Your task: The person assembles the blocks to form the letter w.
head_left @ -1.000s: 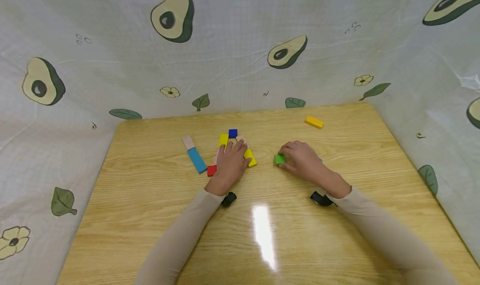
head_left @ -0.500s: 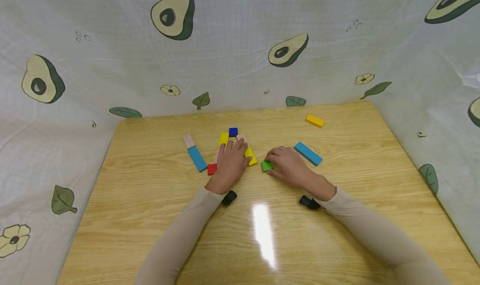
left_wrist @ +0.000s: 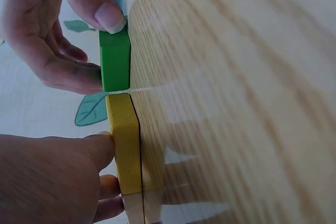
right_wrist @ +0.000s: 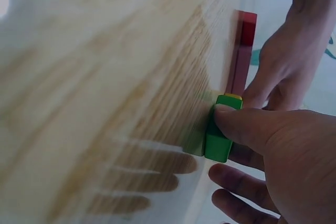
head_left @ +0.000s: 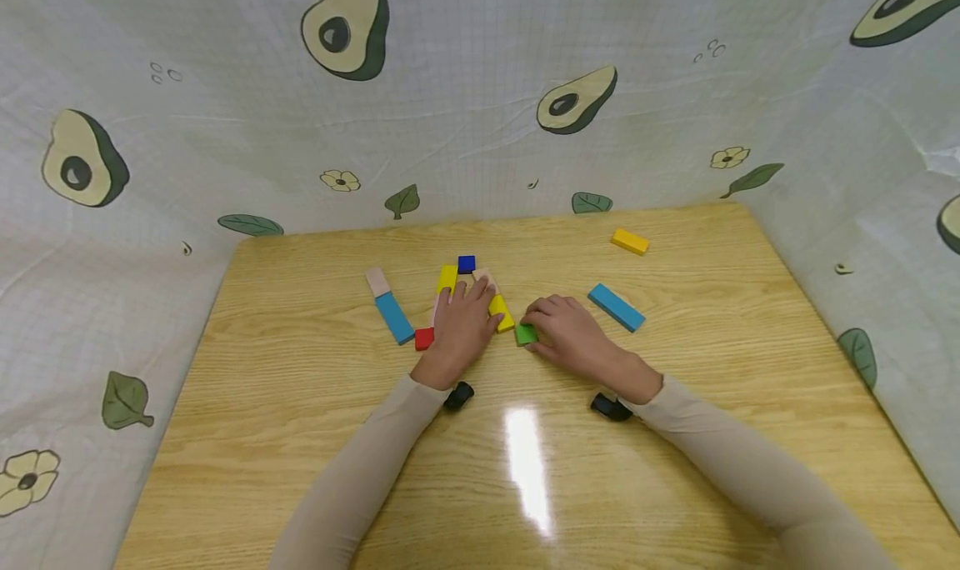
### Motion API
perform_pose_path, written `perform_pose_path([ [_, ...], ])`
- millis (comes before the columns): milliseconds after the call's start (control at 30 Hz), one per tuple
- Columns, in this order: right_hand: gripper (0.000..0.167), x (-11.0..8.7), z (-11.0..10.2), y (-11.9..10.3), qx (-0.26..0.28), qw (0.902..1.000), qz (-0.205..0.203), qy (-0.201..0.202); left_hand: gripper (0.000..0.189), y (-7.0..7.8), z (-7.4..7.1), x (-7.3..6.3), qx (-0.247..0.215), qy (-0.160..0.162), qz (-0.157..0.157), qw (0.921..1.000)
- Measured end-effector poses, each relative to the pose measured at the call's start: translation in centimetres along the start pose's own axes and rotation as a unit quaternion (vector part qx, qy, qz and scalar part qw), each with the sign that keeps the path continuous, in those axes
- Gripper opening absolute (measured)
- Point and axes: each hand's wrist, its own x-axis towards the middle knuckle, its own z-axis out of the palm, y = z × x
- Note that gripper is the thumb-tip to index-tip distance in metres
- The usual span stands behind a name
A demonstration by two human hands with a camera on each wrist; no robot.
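My right hand [head_left: 572, 332] pinches a small green block [head_left: 523, 335] between thumb and fingers, low on the wooden table. Just left of it lies a yellow block [head_left: 506, 318]; in the left wrist view a narrow gap parts the two. The left hand [head_left: 462, 324] rests with spread fingers over a group of blocks, its thumb against that yellow block. Around this hand show a pale block [head_left: 482, 276], a dark blue block [head_left: 467, 264], a second yellow block [head_left: 447, 277] and a red block [head_left: 424, 338]. The palm hides part of the group.
Left of the group, a blue block [head_left: 393, 317] meets a pale block [head_left: 378, 282] end to end. Another blue block [head_left: 617, 307] lies right of the right hand, and an orange block [head_left: 630, 242] farther back. A printed cloth [head_left: 465, 153] borders the table's back and sides.
The right hand has slid left with the green block, close up to the yellow one. This uncovered the blue block on the right. My left hand has stayed in place.
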Motion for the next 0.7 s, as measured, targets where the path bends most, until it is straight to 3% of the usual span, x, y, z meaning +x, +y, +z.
perform_pose_path([
  [333, 0.042, -0.8, -0.9, 0.6, 0.014, 0.9996, 0.019, 0.015, 0.056, 0.0, 0.2, -0.1, 0.001, 0.008, 0.002, 1.0000],
  [533, 0.045, -2.5, -2.2, 2.9, 0.037, 0.9968, 0.063, 0.031, 0.055, 0.0, 0.1, -0.2, 0.001, 0.012, 0.003, 0.9999],
  [700, 0.052, -4.1, -3.5, 5.4, 0.032, 0.9955, 0.087, 0.019, 0.056, 0.0, 0.1, -0.2, 0.004, 0.006, -0.001, 1.0000],
])
